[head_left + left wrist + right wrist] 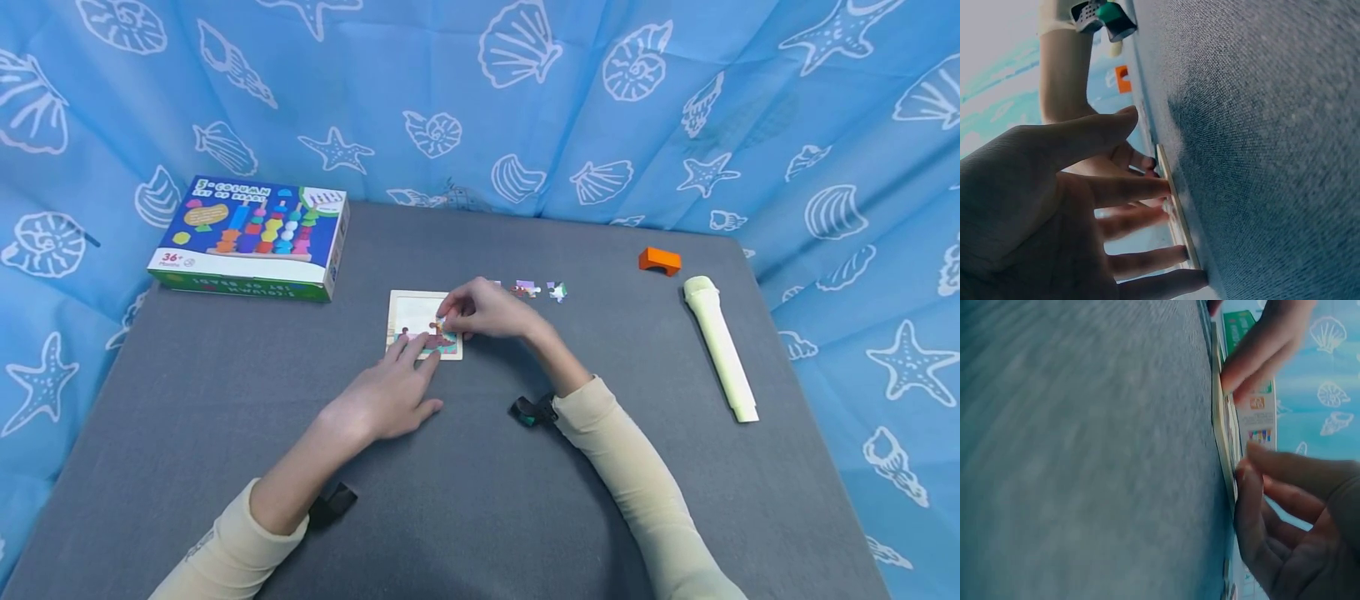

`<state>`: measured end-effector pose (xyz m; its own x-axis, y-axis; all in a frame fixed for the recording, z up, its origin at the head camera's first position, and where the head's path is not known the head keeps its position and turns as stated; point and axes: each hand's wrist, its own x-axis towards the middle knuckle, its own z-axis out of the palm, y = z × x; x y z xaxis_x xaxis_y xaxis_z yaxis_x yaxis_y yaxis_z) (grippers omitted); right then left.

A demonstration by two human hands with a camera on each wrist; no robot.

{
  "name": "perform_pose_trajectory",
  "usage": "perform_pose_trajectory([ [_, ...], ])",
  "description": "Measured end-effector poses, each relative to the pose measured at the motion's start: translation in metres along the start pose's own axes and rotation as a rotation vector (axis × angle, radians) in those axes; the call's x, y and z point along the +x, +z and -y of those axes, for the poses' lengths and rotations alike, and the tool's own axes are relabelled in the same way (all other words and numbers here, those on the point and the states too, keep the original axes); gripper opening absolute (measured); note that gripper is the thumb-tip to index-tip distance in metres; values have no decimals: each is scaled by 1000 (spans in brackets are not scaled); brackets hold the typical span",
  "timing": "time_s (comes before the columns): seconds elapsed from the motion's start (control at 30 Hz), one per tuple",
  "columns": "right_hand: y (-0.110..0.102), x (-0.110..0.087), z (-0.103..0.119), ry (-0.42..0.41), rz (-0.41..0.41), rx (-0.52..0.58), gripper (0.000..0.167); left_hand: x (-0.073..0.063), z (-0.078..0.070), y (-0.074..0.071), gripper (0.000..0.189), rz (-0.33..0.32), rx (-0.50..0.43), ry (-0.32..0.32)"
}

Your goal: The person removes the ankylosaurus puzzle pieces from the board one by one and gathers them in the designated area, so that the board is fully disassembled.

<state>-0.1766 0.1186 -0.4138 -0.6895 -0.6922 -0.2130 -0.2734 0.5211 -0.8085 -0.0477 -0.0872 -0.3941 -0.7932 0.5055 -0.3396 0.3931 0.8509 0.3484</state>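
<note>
A small puzzle board [412, 294] with a pale frame lies flat on the grey table, pieces with pink and teal print fitted along its lower part. My left hand [386, 396] rests its straight fingertips on the board's lower edge and pieces, thumb held apart. At the board's right side, my right hand [491, 312] pinches a small puzzle piece [440, 322] between thumb and index finger, the piece mostly hidden by the fingers. In the right wrist view, the right fingertips [1249, 461] meet just over the board [1219, 419].
Loose puzzle pieces [527, 289] lie right of the board, one partly behind my right hand. A bead-set box [251, 237] stands at the back left. Over on the right are an orange arch block [660, 261] and a pale yellow toy microphone [722, 350]. A blue curtain [450, 100] hangs behind.
</note>
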Motion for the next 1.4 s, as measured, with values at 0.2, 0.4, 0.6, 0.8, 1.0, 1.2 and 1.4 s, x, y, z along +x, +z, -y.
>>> perform_pose_trajectory([
  [0.2,3,7,4,31,4,-67,13,-1,1,0,73,-4,14,27],
  [0.4,1,9,5,36,-14,-42,9,0,0,0,73,-7,18,29],
  [0.6,-2,6,4,-17,-52,-59,5,1,-1,0,73,-1,18,20],
  [0.8,-3,-3,3,-61,-50,-31,10,1,-1,1,71,-14,18,21],
  [1.0,-6,-16,1,-53,-91,65,13,1,-1,2,72,-3,14,6],
  [1.2,-17,-40,-7,-7,-72,148,16,1,-1,2,71,-20,17,14],
  [1.4,-35,-68,-24,57,-85,144,18,0,-1,2,70,-28,13,19],
])
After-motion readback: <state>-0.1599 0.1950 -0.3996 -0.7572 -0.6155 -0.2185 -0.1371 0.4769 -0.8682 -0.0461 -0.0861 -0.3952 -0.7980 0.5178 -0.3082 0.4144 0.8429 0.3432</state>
